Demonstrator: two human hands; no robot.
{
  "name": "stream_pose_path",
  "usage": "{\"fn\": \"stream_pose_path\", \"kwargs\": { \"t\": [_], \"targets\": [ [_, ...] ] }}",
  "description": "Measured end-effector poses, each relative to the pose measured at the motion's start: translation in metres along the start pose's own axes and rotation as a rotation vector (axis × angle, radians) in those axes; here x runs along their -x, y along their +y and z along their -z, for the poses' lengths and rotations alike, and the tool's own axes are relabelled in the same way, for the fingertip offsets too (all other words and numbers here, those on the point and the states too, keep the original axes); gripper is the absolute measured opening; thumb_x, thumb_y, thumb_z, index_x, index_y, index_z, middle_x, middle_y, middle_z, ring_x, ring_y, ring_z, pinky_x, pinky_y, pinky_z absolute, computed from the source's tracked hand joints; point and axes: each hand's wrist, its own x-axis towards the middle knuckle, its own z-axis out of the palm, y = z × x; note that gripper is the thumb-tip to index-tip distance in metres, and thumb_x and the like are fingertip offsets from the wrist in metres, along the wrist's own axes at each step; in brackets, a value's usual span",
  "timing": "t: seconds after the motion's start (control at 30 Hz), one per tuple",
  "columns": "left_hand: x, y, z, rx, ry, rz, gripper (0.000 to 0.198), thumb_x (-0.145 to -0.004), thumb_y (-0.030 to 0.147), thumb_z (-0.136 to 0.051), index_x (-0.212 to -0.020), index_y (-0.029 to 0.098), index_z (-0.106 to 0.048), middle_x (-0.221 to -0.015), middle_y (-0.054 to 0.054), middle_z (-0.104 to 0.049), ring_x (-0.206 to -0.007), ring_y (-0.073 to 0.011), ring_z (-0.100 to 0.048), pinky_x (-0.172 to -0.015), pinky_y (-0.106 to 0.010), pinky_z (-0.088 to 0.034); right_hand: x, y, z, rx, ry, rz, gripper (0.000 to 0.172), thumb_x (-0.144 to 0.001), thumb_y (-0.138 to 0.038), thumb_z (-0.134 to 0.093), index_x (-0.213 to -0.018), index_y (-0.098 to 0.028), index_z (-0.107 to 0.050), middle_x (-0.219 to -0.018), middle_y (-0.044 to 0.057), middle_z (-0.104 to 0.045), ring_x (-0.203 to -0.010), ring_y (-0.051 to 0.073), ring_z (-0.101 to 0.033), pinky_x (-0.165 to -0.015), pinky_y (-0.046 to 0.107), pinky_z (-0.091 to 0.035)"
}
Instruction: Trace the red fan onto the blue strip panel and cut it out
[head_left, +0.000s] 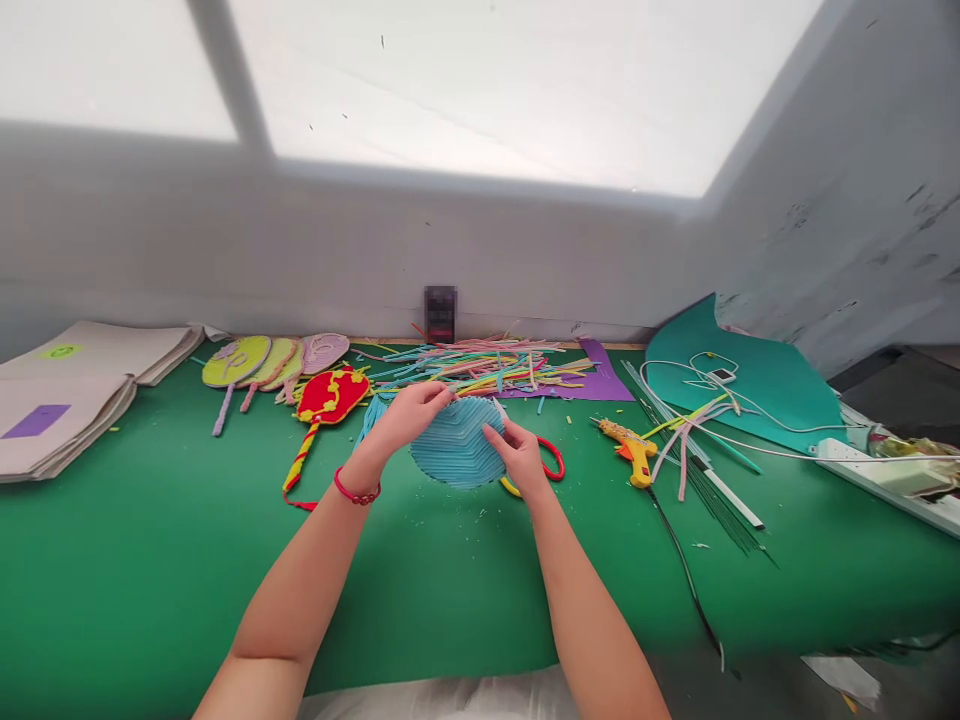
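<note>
A round, ribbed light-blue disc (457, 445), which looks made of pipe cleaners laid side by side, is held up above the table between my two hands. My left hand (411, 415) pinches its upper left edge. On the right edge, my right hand (519, 450) grips it between thumb and fingers. Behind the right hand lie scissors (555, 458) with red and yellow handles, partly hidden by that hand. A bunch of blue pipe cleaners (370, 418) shows just behind my left wrist.
Loose coloured pipe cleaners (480, 365) are heaped at the back. To the left lie a red fan (334, 397), several pale fans (238, 360) and large paper pads (67, 420). On the right are a yellow glue gun (637, 460), teal sheet (739, 390), cables and a power strip (862, 462).
</note>
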Motion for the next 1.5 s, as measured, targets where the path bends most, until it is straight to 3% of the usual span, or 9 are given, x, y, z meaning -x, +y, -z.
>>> {"fn": "stream_pose_path", "kwargs": {
  "t": [0.2,0.47,0.63,0.83,1.27,1.5],
  "targets": [
    [0.002,0.002,-0.001,-0.013,-0.007,0.039,0.028,-0.082,0.043,-0.048,-0.073,0.018,-0.057,-0.072,0.000,-0.061,-0.068,-0.0153,-0.052,-0.062,-0.026,-0.039,0.000,0.000,0.000,-0.053,-0.033,-0.055,0.037,-0.070,-0.056,-0.070,-0.082,-0.022,-0.071,-0.074,0.004,-0.067,-0.072,0.020,-0.061,-0.064,0.032,-0.052],
    [0.001,0.000,-0.009,-0.031,-0.016,-0.013,0.028,-0.083,0.041,-0.046,-0.071,0.019,-0.057,-0.071,0.000,-0.060,-0.068,-0.0153,-0.051,-0.061,-0.027,-0.038,0.001,-0.004,-0.002,-0.093,-0.049,-0.037,0.031,-0.071,-0.050,-0.072,-0.081,-0.022,-0.069,-0.077,0.003,-0.067,-0.075,0.019,-0.060,-0.071,0.032,-0.051],
    [0.000,0.002,-0.010,-0.009,-0.018,-0.038,0.036,-0.086,0.045,-0.040,-0.071,0.019,-0.058,-0.077,-0.002,-0.065,-0.076,-0.0180,-0.056,-0.068,-0.028,-0.041,0.001,-0.004,-0.002,-0.099,-0.029,-0.050,0.029,-0.071,-0.049,-0.073,-0.079,-0.022,-0.069,-0.077,0.003,-0.067,-0.071,0.018,-0.059,-0.068,0.032,-0.051],
    [0.002,0.004,-0.010,-0.031,-0.033,-0.032,0.026,-0.082,0.039,-0.049,-0.073,0.019,-0.061,-0.075,-0.001,-0.065,-0.071,-0.0160,-0.055,-0.065,-0.026,-0.040,0.003,-0.008,-0.003,-0.104,-0.030,-0.056,0.030,-0.070,-0.050,-0.073,-0.079,-0.021,-0.070,-0.076,0.002,-0.066,-0.070,0.018,-0.059,-0.066,0.030,-0.050],
    [0.002,0.002,-0.017,-0.068,-0.044,-0.016,0.028,-0.081,0.040,-0.051,-0.071,0.018,-0.064,-0.069,-0.001,-0.064,-0.069,-0.0160,-0.055,-0.063,-0.027,-0.039,0.003,-0.008,-0.005,-0.084,-0.022,-0.050,0.031,-0.070,-0.050,-0.072,-0.078,-0.021,-0.070,-0.075,0.002,-0.066,-0.068,0.018,-0.058,-0.064,0.030,-0.048],
    [0.003,0.001,-0.015,-0.080,-0.072,-0.036,0.030,-0.084,0.043,-0.048,-0.081,0.019,-0.067,-0.075,-0.002,-0.066,-0.071,-0.0170,-0.056,-0.062,-0.028,-0.039,0.003,-0.009,-0.005,-0.099,-0.034,-0.066,0.030,-0.070,-0.049,-0.072,-0.079,-0.021,-0.070,-0.076,0.003,-0.066,-0.069,0.018,-0.058,-0.065,0.030,-0.048]
  ]
}}
